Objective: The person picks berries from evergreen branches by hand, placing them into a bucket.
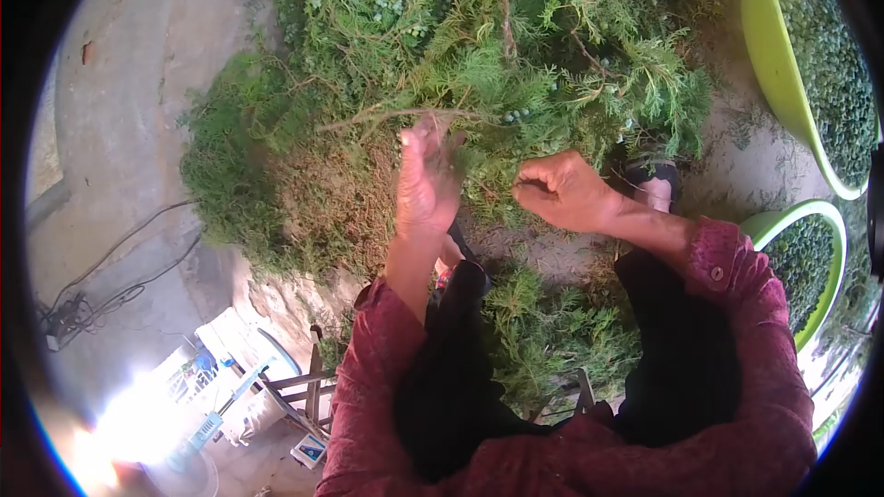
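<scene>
A large heap of green conifer sprigs point(497, 28), some with small bluish cones, lies in front of me. My left hand point(429, 175) is raised over the heap's near edge, its fingers blurred. A thin bare twig point(405, 114) crosses at its fingertips; whether the fingers hold it cannot be made out. To the right, my right hand point(564, 191) is curled with fingers and thumb pressed together; anything inside is hidden. Brown crumbled plant debris point(341, 198) lies left of my left hand, and more green sprigs point(552, 331) lie between my knees.
Two green-rimmed basins, one at the upper right point(778, 64) and one lower point(836, 258), hold small dark-green pieces. Black cables point(120, 285) run over the floor at left. A wooden frame point(313, 387) and a bright light point(138, 423) are at the lower left.
</scene>
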A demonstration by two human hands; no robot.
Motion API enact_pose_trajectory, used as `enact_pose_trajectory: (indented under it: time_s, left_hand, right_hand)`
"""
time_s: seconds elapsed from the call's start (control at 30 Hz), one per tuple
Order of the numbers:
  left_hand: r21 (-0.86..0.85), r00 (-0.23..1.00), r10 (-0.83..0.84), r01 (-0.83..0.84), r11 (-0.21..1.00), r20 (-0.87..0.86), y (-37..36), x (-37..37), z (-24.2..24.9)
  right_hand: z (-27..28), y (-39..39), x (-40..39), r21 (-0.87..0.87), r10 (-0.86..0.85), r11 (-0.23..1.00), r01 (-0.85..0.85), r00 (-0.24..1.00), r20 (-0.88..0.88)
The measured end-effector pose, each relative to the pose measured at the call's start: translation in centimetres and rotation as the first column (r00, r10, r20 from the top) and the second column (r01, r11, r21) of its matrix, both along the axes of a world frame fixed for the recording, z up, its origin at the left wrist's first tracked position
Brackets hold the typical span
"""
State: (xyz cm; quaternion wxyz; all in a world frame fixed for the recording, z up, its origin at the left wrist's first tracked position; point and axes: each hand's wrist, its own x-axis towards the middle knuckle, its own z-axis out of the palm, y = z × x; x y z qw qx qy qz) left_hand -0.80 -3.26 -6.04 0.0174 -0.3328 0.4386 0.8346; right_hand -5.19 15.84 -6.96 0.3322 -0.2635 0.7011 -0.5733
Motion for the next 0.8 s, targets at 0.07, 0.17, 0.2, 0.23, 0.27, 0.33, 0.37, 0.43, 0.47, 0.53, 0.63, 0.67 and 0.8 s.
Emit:
enact_pose_trajectory:
  time_s: [0.07,0.17,0.2,0.23,0.27,0.33,0.37,0.43,0.47,0.53,0.63,0.67,0.8]
  left_hand:
    - [-0.001,0.998,-0.040,0.040,0.999,-0.043,0.8,-0.7,-0.6]
    - [0.114,0.988,-0.152,0.156,0.981,-0.042,0.9,-2.2,-2.5]
    - [0.117,0.988,-0.150,0.154,0.981,-0.043,1.0,-2.8,-2.9]
    - [0.069,0.981,-0.185,0.189,0.980,-0.056,1.2,-3.5,-3.4]
    - [0.021,0.973,-0.222,0.224,0.974,-0.068,1.5,-3.9,-3.8]
    - [-0.118,0.978,-0.204,0.198,0.973,-0.039,2.5,-4.5,-2.6]
    - [-0.209,0.955,-0.290,0.296,0.932,0.060,2.4,-4.5,-1.4]
    - [-0.399,0.932,-0.358,0.352,0.847,0.063,2.3,-4.2,-0.4]
    - [-0.399,0.931,-0.360,0.353,0.846,0.060,2.1,-4.1,0.3]
    - [-0.346,0.786,-0.613,0.554,0.757,-0.081,1.8,-4.1,3.4]
    - [-0.365,0.698,-0.714,0.653,0.664,-0.052,3.8,-3.2,7.3]
    - [-0.349,0.685,-0.725,0.664,0.661,-0.072,4.2,-2.9,7.6]
    - [-0.199,0.661,-0.750,0.731,0.652,-0.032,4.7,-3.1,5.7]
  right_hand:
    - [-0.6,-0.2,0.3,0.017,0.010,1.000,-0.009,0.999,-0.031]
    - [-0.8,-0.1,0.4,0.028,0.024,0.999,-0.022,0.997,-0.072]
    - [-0.8,0.0,0.4,0.016,0.030,0.999,-0.028,0.996,-0.082]
    - [-0.9,0.1,0.3,0.019,0.032,0.999,-0.030,0.996,-0.084]
    - [-1.1,0.3,0.4,0.020,0.055,0.998,-0.053,0.995,-0.081]
    - [-0.5,0.7,0.0,0.024,0.078,0.997,-0.077,0.994,-0.074]
    - [0.7,1.2,-0.7,0.015,0.185,0.982,-0.187,0.979,0.087]
    - [3.3,2.2,-2.3,-0.012,0.285,0.957,-0.291,0.927,0.242]
    - [4.6,2.8,-3.1,-0.080,0.294,0.955,-0.285,0.882,0.369]
    - [6.7,3.9,-4.6,-0.157,0.245,0.969,-0.188,0.760,0.603]
    - [5.5,3.7,-5.2,-0.265,0.201,0.964,0.014,0.613,0.764]
    - [5.3,3.8,-5.0,-0.267,0.201,0.964,0.016,0.614,0.764]
    - [5.8,4.2,-4.8,-0.110,0.049,0.991,0.072,0.576,0.816]
